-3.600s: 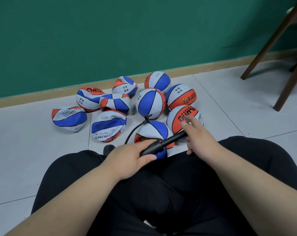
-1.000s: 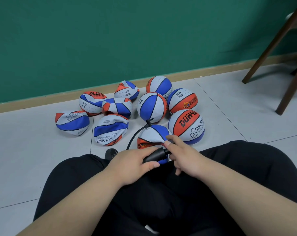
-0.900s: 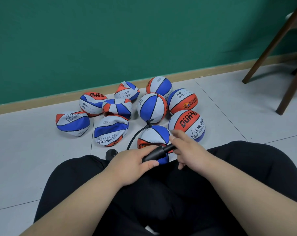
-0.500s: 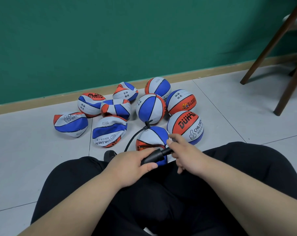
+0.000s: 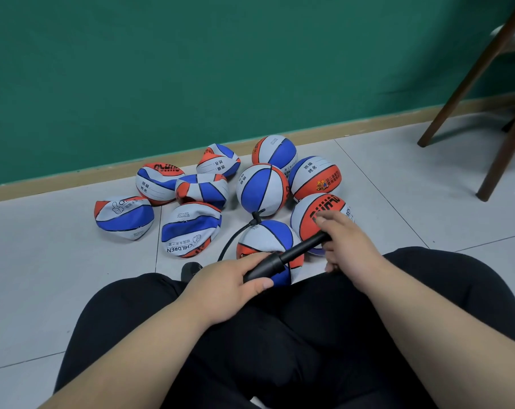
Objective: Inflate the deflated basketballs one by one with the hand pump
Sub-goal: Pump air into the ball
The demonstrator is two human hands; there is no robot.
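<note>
While left hand (image 5: 224,290) grips it, pump (image 5: 284,257) slants up-right

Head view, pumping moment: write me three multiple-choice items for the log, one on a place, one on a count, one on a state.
1. The flat, crumpled balls lie mostly
A. on the left of the group
B. on the right of the group
C. on the lap

2. Balls on the floor, all told:
A. six
B. ten
C. fourteen

3. The rod of the pump is
A. pushed fully in
B. drawn out
C. detached

Key:
1 A: the five sagging ones sit left, the round ones right.
2 B: ten can be counted.
3 B: bare rod shows between the left hand on the barrel and the right hand at the handle end.
</note>
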